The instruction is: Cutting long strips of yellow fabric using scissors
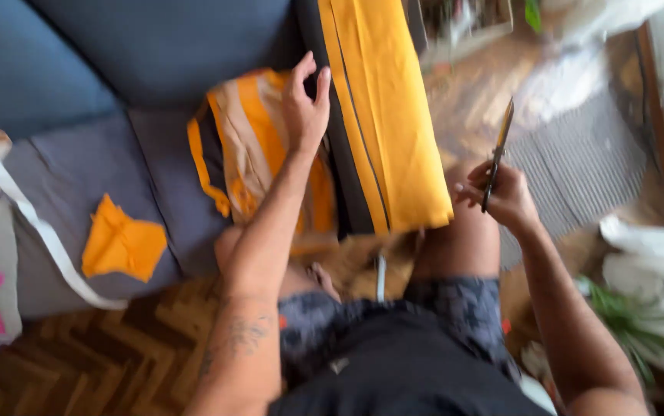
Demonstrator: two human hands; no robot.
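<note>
**Scissors in my right, cloth under my left**

My right hand is closed around the handles of a pair of scissors, blades pointing up and away from me, held over my right knee and clear of any fabric. My left hand reaches forward, fingers loosely curled, resting on the orange-and-beige striped cloth on the grey sofa seat. Just beside it lies a long folded orange fabric. An orange scrap sits well apart, left
</note>
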